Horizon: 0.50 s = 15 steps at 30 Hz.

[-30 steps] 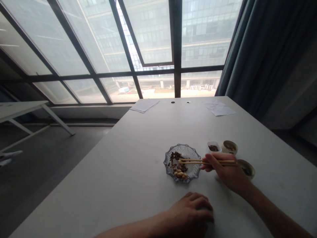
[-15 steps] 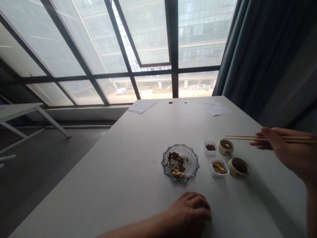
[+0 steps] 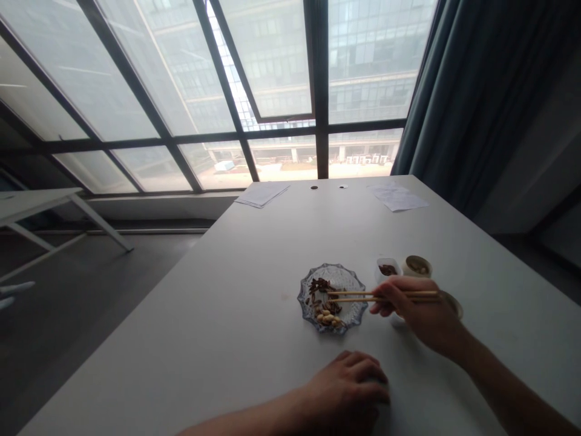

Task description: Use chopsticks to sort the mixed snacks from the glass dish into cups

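Observation:
My right hand (image 3: 420, 312) is closed around a pair of wooden chopsticks (image 3: 354, 297), held level with their tips over the clear glass plate (image 3: 360, 306). Dark brown dried pieces (image 3: 320, 285) lie on the plate, with pale nuts (image 3: 329, 318) at its near side. Whether the tips touch any piece cannot be told. My left hand (image 3: 347, 384) rests on the table just in front of the plate, palm down, fingers loosely bent and apart, holding nothing.
Right of the plate stand a small plastic tub (image 3: 387, 267) of dark pieces and a beige cup (image 3: 417, 265). Another cup (image 3: 455, 304) and tub are mostly behind my right hand. Papers (image 3: 262, 194) and a crumpled sheet (image 3: 397, 197) lie at the table's far end.
My right hand has swung left with the chopsticks, from beyond the cups to over the plate, and now covers part of the tubs and cups. My left hand stays put.

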Motion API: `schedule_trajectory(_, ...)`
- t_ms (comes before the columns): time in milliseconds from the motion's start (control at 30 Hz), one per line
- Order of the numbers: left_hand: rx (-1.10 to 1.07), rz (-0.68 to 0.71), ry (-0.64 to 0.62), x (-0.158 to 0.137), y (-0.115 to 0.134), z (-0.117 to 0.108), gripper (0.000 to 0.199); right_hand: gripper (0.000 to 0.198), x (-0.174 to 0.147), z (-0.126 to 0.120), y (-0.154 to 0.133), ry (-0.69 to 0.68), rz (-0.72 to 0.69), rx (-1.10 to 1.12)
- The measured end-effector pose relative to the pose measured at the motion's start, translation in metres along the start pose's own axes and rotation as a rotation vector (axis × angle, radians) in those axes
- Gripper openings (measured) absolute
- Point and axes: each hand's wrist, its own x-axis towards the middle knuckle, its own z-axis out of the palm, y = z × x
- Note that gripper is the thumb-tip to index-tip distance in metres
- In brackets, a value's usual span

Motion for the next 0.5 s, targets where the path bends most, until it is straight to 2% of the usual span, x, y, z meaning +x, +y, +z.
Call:
schedule_trajectory(167, -0.007, -0.012, 0.007, 0.000, 0.000, 0.002, 0.022, 0.045, 0.000, 0.029, 0.028, -0.049, 0.052, 0.030)
schedule_trajectory(300, -0.011, -0.021, -0.003, 0.000, 0.001, 0.001, 0.023, 0.045, -0.002, 0.039, 0.025, -0.028, 0.076, 0.071)
schedule_trajectory(500, -0.043, -0.028, -0.013, 0.002, 0.003, -0.003, 0.022, 0.045, -0.005, 0.046, 0.021, -0.043, 0.047, 0.015)
